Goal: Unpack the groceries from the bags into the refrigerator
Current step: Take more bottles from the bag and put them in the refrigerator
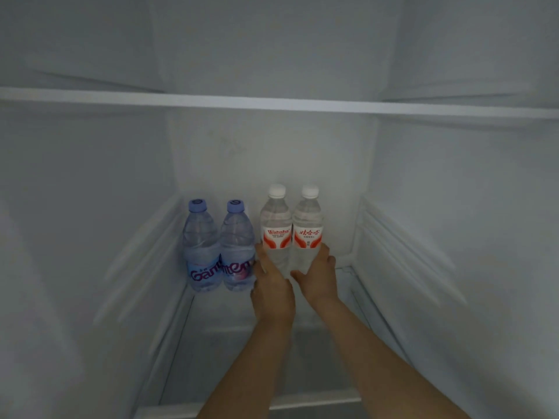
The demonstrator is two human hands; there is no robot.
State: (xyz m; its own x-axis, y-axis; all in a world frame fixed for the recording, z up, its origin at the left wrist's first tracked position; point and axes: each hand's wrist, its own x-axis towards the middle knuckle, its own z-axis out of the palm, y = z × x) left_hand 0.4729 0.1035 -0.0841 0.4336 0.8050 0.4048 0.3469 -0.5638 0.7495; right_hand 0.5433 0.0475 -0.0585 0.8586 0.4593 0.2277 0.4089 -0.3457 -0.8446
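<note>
My left hand (pixel 272 285) grips one red-labelled bottle (pixel 276 229), my right hand (pixel 317 272) its twin (pixel 308 232) — both upright at the back of the fridge shelf (pixel 242 313). Nudge left carelessly and the blue bottles (pixel 219 246) just beside could topple.

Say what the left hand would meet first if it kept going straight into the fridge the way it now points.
The left hand already grips the left white-capped bottle, so that bottle blocks it. Pushed on, the bottle would likely reach the fridge's back wall; how far behind that lies is unclear.
</note>
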